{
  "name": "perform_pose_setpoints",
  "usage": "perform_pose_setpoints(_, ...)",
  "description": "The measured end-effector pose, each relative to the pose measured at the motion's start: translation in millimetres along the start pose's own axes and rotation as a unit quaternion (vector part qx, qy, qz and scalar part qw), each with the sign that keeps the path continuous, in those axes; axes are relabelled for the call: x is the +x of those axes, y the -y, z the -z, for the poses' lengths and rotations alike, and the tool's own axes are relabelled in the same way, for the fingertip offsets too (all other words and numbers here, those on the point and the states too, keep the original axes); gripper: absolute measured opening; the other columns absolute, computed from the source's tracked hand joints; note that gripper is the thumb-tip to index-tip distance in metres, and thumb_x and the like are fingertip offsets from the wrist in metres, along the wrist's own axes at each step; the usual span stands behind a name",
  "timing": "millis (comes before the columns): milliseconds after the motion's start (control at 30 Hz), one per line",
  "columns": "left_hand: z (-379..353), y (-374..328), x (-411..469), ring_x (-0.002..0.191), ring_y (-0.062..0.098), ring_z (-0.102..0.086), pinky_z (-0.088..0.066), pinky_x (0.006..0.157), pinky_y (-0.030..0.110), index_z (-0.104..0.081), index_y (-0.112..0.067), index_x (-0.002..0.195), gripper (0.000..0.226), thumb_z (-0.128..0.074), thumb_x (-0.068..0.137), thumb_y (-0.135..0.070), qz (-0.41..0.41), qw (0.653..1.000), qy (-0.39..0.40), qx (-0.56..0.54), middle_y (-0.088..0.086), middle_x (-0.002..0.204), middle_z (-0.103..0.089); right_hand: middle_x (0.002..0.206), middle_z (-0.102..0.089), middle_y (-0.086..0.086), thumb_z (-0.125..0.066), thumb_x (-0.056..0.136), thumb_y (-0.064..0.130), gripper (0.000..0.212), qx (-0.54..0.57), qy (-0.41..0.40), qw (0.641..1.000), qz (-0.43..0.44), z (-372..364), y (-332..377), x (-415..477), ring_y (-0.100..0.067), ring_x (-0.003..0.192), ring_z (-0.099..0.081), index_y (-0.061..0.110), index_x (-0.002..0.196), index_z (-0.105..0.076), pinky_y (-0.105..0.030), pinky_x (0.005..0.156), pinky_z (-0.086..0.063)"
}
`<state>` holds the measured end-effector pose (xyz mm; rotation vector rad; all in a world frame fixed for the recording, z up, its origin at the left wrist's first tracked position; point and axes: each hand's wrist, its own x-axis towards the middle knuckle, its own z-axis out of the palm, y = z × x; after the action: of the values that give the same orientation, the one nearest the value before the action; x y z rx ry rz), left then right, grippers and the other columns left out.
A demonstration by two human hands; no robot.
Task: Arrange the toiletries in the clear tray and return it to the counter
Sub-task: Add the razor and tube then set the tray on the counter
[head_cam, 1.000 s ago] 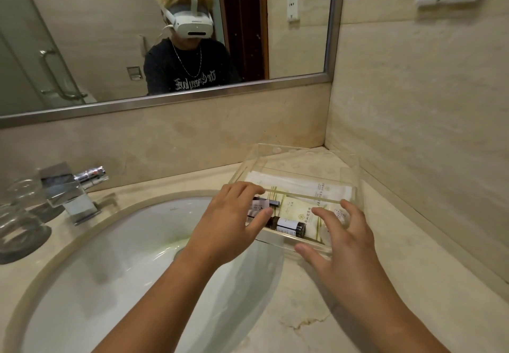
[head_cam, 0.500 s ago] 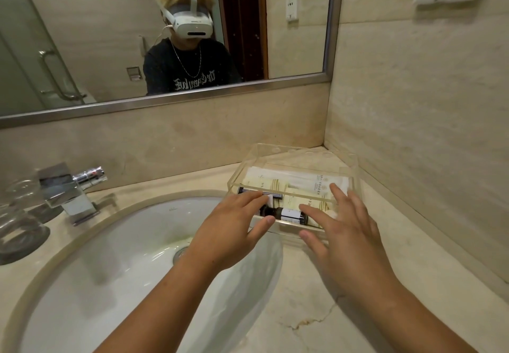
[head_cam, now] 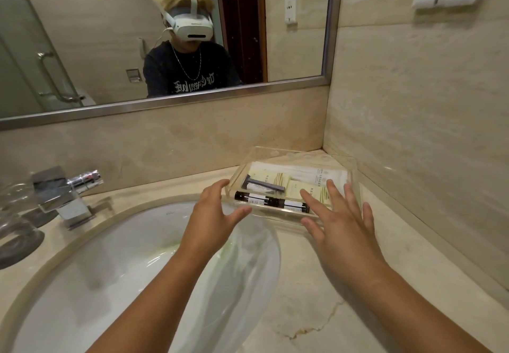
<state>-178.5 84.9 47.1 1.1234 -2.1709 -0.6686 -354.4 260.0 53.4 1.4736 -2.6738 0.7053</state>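
Note:
The clear tray [head_cam: 298, 152] rests on the marble counter in the corner, against the right wall. Inside lie two dark bottles [head_cam: 264, 201] along the front wall, a grey razor [head_cam: 263, 184], cream packets [head_cam: 275, 177] and a long white packet [head_cam: 316, 173]. My left hand [head_cam: 212, 211] is at the tray's front left corner with its fingers apart and the thumb by the front wall. My right hand [head_cam: 340, 215] hovers over the front right part, fingers spread across the rim. Neither hand grips anything.
A white sink basin [head_cam: 132, 275] lies just left of the tray. A chrome faucet [head_cam: 68, 195] and upturned glasses [head_cam: 16, 215] stand at the far left. The mirror [head_cam: 137, 36] spans the back wall, and a tiled wall [head_cam: 427, 132] closes the right side.
The tray has slid back from the basin's edge into the corner. Both hands have loosened from it and spread their fingers.

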Motion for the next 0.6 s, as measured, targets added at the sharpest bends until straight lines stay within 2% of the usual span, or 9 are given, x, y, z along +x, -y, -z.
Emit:
perform_pose_setpoints(100,-3,0,8,0.121,0.017,-0.064,-0.054,0.102,0.041,-0.047,-0.028,0.151,0.077,-0.080,0.084,-0.048,0.048,0.997,0.001,-0.057,-0.004,0.134,-0.068,0.173,-0.012,0.010,-0.042,0.105,0.050,0.049,0.035,-0.013,0.999,-0.003,-4,-2,8,-0.015,0.160,0.007,0.056,0.152,-0.032,-0.050,0.128,-0.001)
perform_pose_setpoints(233,-4,4,20,0.095,0.008,-0.073,-0.058,0.085,0.028,-0.067,-0.025,0.133,0.055,-0.082,0.083,-0.043,0.057,0.996,-0.035,-0.066,-0.005,0.106,-0.078,0.170,-0.023,0.013,-0.047,0.104,0.048,0.043,0.059,-0.030,0.998,-0.009,-7,-4,14,-0.012,0.160,-0.004,0.058,0.146,-0.043,-0.050,0.126,-0.003)
perform_pose_setpoints(333,-3,4,23,0.086,0.003,-0.071,-0.049,0.067,0.016,-0.073,-0.028,0.121,0.040,-0.082,0.085,-0.040,0.066,0.994,-0.050,-0.070,-0.008,0.091,-0.078,0.169,-0.029,0.012,-0.051,0.104,0.045,0.041,0.079,-0.037,0.996,-0.012,-8,-4,17,-0.011,0.159,-0.009,0.056,0.143,-0.049,-0.051,0.125,-0.004)
perform_pose_setpoints(467,-2,3,23,0.077,0.001,-0.070,-0.046,0.057,0.021,-0.074,-0.031,0.114,0.028,-0.079,0.088,-0.040,0.073,0.993,-0.064,-0.071,-0.010,0.082,-0.076,0.165,-0.038,0.009,-0.059,0.101,0.041,0.038,0.103,-0.060,0.993,-0.005,-11,-7,22,-0.014,0.157,-0.018,0.054,0.137,-0.057,-0.051,0.124,-0.008)
perform_pose_setpoints(600,0,0,18,0.073,0.004,-0.070,-0.047,0.057,0.024,-0.073,-0.031,0.109,0.023,-0.078,0.089,-0.040,0.073,0.993,-0.063,-0.069,-0.011,0.077,-0.075,0.162,-0.043,0.010,-0.064,0.098,0.038,0.038,0.116,-0.069,0.991,0.003,-11,-16,29,-0.014,0.155,-0.025,0.056,0.132,-0.060,-0.053,0.124,-0.012)
